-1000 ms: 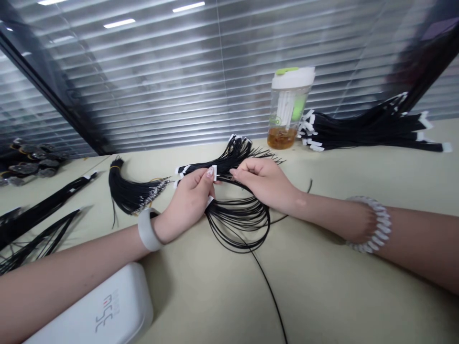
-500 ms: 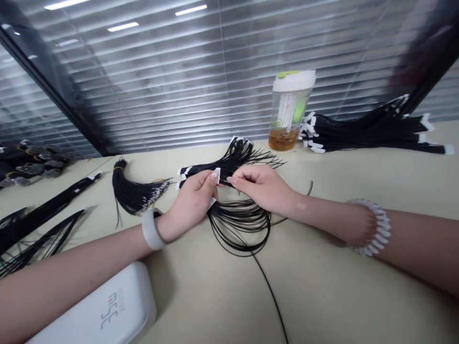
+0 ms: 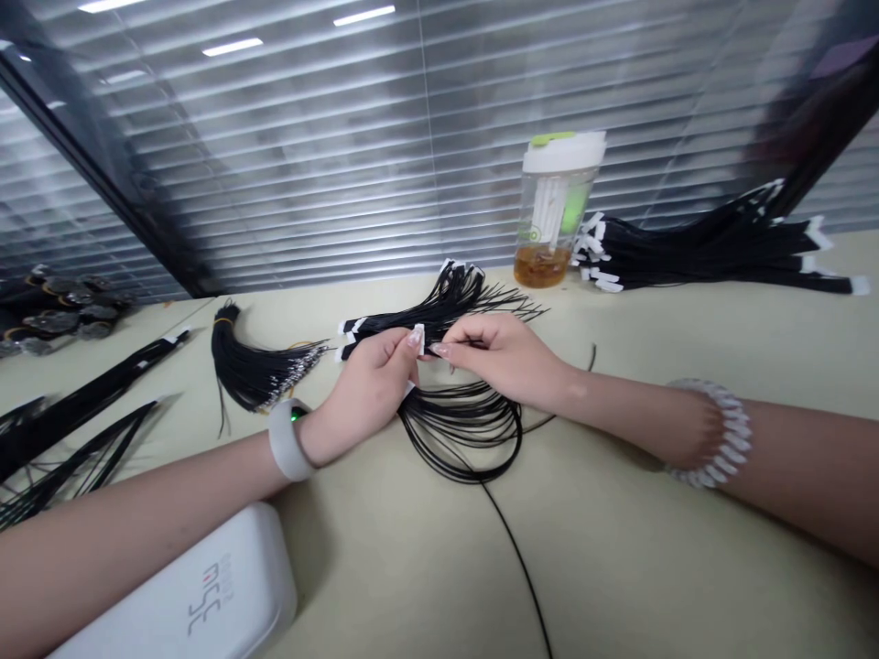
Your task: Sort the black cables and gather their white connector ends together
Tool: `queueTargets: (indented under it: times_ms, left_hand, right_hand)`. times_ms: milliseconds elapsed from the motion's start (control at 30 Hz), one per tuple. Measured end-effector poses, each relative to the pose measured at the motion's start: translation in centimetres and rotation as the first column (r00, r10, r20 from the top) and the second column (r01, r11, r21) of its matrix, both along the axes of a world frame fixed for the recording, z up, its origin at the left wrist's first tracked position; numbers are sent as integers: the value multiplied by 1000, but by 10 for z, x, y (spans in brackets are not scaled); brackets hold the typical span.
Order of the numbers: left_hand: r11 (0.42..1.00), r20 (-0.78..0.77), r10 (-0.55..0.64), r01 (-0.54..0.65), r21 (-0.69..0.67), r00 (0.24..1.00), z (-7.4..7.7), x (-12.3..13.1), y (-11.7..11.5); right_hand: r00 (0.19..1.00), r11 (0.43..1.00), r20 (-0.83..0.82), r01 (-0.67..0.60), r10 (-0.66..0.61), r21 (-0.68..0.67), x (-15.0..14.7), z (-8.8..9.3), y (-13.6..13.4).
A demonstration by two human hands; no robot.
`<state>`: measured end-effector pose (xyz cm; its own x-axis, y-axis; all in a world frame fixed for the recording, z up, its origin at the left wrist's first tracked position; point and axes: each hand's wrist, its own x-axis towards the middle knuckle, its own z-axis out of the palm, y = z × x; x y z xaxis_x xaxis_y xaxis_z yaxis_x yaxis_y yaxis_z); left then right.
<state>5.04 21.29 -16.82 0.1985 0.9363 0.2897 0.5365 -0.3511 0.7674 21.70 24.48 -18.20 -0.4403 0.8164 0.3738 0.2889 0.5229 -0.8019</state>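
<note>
We are looking down on a pale table (image 3: 638,549), with blinds (image 3: 309,174) backing it. At the right a long bundle of black cords (image 3: 700,254) is lying before them, its white end strips (image 3: 608,279) probably keeping the cords together. A white device (image 3: 254,577) is sitting partly hidden by the left forearm (image 3: 157,499), clear of the fingers' work. Just behind the hands, a fanned bundle (image 3: 439,307) is spreading its loose ends rightward. Our left hand (image 3: 371,377) and right hand (image 3: 512,361) are almost meeting, likely to steady fine handling. Just below, looped cords (image 3: 473,430) are curving across the table (lying slack, perhaps so that nothing is tugging). The left thumb and finger are pinching a white tab (image 3: 419,338) near its edge; the right fingertips, pressed together beside it, are seemingly gripping a thin cord (image 3: 428,351), mostly hidden.
</note>
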Motion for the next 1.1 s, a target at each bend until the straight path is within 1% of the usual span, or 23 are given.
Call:
queueTargets:
  times_ms: [467, 700, 967, 1100]
  left_hand:
    - [998, -84, -31, 35, 45, 996, -1, -1, 1]
    - [1000, -96, -3, 6, 24, 995, 0, -1, 0]
    - [998, -91, -31, 36, 57, 995, -2, -2, 2]
    - [998, -88, -37, 41, 46, 995, -1, -1, 2]
  right_hand:
    - [1000, 999, -31, 9, -8, 34, 1, -4, 3]
    - [999, 997, -39, 8, -5, 76, -1, -6, 2]
    - [998, 998, -56, -7, 10, 67, -2, -6, 2]
    - [998, 999, -66, 6, -3, 53, -2, -6, 2]
